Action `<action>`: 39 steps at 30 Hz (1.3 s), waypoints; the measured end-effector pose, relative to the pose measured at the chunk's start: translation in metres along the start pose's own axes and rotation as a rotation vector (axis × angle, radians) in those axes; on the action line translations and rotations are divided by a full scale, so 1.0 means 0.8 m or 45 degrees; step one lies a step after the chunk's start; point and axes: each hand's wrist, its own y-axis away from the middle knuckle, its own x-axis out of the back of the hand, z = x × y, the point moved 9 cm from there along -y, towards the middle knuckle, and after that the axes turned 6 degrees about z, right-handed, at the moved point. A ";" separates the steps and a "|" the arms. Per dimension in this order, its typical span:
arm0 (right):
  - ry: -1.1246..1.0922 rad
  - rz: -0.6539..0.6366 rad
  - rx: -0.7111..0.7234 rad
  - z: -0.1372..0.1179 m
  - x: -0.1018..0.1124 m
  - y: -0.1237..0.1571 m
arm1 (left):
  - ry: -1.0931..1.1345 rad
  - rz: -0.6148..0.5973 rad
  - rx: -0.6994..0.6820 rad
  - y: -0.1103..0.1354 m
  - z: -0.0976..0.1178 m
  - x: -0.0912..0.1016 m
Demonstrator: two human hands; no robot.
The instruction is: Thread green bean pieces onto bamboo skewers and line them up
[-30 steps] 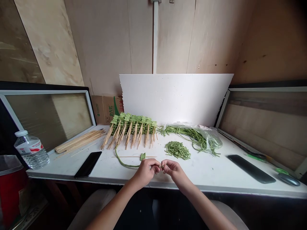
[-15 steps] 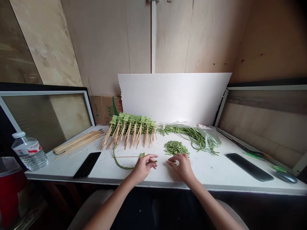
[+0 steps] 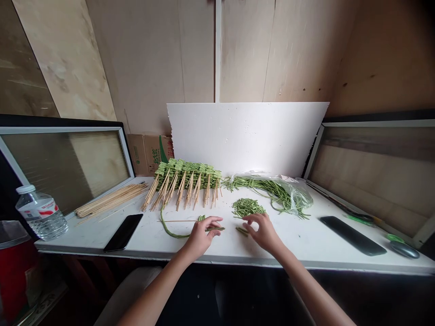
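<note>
My left hand (image 3: 201, 235) is closed around a long green bean (image 3: 169, 233); its tip sticks out past my thumb, and the other end curves back across the table. Just behind that hand lie a thin wooden skewer (image 3: 178, 221) and some short bean pieces (image 3: 201, 218). My right hand (image 3: 261, 230) hovers with thumb and fingers apart, holding nothing visible. Short cut bean pieces (image 3: 241, 231) lie on the table beneath its fingertips. A heap of cut bean pieces (image 3: 248, 207) sits just beyond my right hand.
Skewered beans (image 3: 186, 167) are stacked at the back, sticks facing me. Loose skewers (image 3: 110, 201), a phone (image 3: 123, 232) and a water bottle (image 3: 42, 215) stand left. Long beans (image 3: 272, 190) in a plastic bag lie back right, near a dark flat object (image 3: 353, 235) and a mouse (image 3: 403, 249).
My right hand has opened and drawn slightly right, leaving short bean pieces on the table where its fingertips were. My left hand keeps its hold on the long bean.
</note>
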 end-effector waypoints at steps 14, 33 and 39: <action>-0.705 -0.293 0.073 -0.094 -0.039 0.034 | -0.064 0.090 -0.141 0.003 0.004 -0.003; -0.497 -0.016 0.122 -0.100 -0.022 0.031 | -0.290 0.002 -0.346 0.008 0.031 -0.008; -0.521 -0.023 0.058 -0.097 -0.028 0.035 | -0.323 -0.103 -0.317 0.014 0.034 -0.021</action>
